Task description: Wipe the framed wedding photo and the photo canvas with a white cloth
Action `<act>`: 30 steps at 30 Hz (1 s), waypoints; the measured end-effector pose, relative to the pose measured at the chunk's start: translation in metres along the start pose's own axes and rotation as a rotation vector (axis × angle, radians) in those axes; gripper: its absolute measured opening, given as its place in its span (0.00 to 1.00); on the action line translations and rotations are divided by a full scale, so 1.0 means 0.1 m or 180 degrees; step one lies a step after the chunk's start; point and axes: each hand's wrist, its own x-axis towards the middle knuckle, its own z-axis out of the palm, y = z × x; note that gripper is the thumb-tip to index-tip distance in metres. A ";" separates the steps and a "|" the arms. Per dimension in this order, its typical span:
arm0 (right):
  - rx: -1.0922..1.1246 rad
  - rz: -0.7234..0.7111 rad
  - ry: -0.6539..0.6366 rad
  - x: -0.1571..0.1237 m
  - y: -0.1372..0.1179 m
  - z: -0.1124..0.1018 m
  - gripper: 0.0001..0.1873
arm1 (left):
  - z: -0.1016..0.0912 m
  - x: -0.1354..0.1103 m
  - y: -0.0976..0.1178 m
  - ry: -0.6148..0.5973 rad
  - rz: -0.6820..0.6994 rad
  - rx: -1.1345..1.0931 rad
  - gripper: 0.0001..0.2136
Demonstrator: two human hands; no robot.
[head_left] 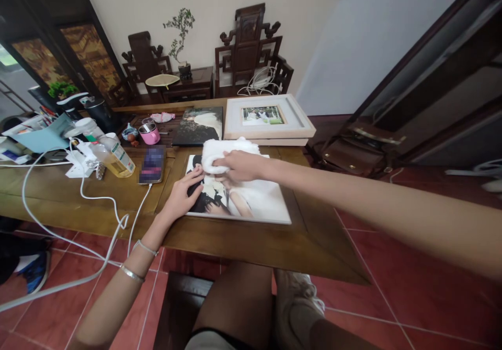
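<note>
A large photo print lies flat on the wooden table. My right hand is closed on a white cloth, pressed onto the print's upper left part. My left hand lies flat and open on the print's left edge, fingers spread towards the cloth. Two thin bangles sit on my left wrist.
Behind the print are a dark photo panel and a white framed picture. To the left lie a phone on a white cable, a bottle, a pink cup and desk clutter. Carved chairs stand at the wall.
</note>
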 end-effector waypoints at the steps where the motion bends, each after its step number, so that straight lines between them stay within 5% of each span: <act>1: -0.0029 0.0100 -0.0018 -0.10 0.08 0.01 0.25 | 0.00 0.00 0.00 -0.0007 0.0008 -0.0027 0.17; 7: -0.0608 0.0180 0.0081 -0.73 0.21 0.22 0.31 | -0.01 0.00 0.02 0.0005 0.0004 -0.0071 0.18; 13: -0.0434 -0.0337 0.0260 -1.28 -0.49 0.54 0.26 | -0.02 0.02 0.03 0.0010 -0.0005 -0.0022 0.18; 17: -0.0070 -0.0596 0.0348 -1.34 -0.75 0.61 0.26 | -0.02 0.02 0.02 -0.0001 -0.0010 -0.0019 0.18; 20: -0.0124 -0.0514 0.0426 -1.15 -0.52 0.52 0.28 | -0.02 0.02 0.02 0.0010 0.0019 -0.0020 0.18; 26: -0.0336 0.0189 0.0263 -0.73 0.36 0.26 0.32 | -0.02 0.02 0.01 0.0012 0.0037 -0.0002 0.18; 30: -0.0429 0.0274 0.0303 -0.81 0.49 0.31 0.30 | -0.02 0.02 0.02 0.0026 0.0023 0.0012 0.17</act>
